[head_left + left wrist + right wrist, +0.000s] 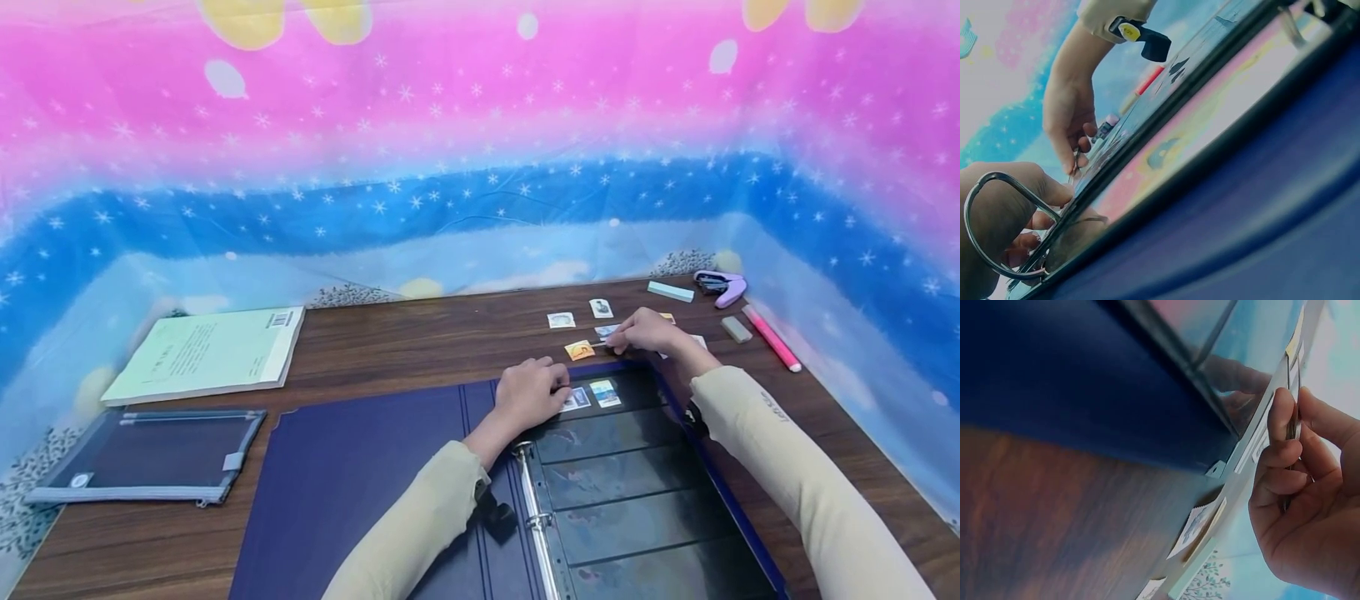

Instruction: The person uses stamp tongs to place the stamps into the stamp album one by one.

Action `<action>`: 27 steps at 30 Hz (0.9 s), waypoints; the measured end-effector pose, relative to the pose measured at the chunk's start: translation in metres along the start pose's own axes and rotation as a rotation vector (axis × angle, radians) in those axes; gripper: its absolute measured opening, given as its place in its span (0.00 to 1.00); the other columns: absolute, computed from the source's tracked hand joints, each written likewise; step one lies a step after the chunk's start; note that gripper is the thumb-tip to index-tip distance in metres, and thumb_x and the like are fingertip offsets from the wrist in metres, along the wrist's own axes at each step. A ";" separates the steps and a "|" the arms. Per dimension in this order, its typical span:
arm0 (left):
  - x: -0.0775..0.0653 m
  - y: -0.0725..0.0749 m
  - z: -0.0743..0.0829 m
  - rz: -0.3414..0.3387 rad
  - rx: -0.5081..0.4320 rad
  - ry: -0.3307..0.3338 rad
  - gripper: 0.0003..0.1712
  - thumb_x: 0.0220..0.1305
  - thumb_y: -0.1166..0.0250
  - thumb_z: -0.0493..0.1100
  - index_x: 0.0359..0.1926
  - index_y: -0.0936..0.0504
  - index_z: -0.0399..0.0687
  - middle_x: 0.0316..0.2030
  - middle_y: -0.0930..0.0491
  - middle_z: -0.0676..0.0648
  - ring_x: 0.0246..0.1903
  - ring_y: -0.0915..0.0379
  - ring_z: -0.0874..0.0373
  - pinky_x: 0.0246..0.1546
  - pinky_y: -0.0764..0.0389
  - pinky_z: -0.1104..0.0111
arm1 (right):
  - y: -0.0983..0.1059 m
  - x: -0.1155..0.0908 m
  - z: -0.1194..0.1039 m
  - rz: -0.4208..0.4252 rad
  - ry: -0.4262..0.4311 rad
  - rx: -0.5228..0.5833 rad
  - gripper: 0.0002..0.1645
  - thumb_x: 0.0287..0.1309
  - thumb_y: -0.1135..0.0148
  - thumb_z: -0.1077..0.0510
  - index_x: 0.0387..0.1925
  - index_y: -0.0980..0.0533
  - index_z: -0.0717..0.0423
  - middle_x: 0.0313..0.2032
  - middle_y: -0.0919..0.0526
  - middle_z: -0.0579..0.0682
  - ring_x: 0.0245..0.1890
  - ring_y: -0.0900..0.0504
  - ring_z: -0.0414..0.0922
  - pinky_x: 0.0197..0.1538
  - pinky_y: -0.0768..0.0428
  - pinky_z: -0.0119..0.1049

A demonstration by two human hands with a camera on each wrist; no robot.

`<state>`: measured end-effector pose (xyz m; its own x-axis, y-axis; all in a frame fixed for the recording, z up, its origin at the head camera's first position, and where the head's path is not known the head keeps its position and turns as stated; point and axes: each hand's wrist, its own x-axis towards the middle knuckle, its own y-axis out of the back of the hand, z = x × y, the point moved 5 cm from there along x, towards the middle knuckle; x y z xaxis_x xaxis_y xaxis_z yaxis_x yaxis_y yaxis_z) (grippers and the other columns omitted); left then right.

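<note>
In my right hand (647, 331) I pinch a pair of metal tweezers (1294, 419) between thumb and fingers. Their tips meet the edge of an orange-yellow stamp (580, 350) just beyond the binder's top edge. My left hand (528, 390) rests, fingers relaxed, at the top of the black stamp page (622, 475). Beside its fingertips two stamps sit in the top row: a purplish one (577, 398) and a blue-and-yellow one (606, 393). The page lies in an open navy ring binder (367, 483). A metal ring (1007, 175) arches in front of the left hand in the left wrist view.
Loose stamps lie behind the binder, among them a pale one (561, 320) and a dark-pictured one (600, 308). To the right are a light-blue box (671, 292), purple stapler (723, 287), eraser (737, 329) and pink marker (772, 337). A green book (206, 354) and zip pouch (165, 454) lie left.
</note>
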<state>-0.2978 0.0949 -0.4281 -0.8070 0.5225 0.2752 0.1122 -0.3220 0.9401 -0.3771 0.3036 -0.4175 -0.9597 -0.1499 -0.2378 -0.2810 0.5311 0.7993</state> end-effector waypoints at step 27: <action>0.007 -0.012 0.010 0.005 -0.453 -0.020 0.06 0.59 0.38 0.43 0.35 0.20 0.47 0.30 0.22 0.51 0.33 0.32 0.60 0.42 0.32 0.68 | 0.030 -0.039 0.036 -0.050 0.025 0.081 0.18 0.56 0.39 0.53 0.37 0.18 0.65 0.22 0.17 0.44 0.21 0.29 0.37 0.25 0.33 0.30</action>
<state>-0.2989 0.1107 -0.4352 -0.7954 0.5335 0.2874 -0.1526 -0.6353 0.7570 -0.3476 0.3556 -0.4037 -0.9447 -0.1981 -0.2614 -0.3279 0.5877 0.7396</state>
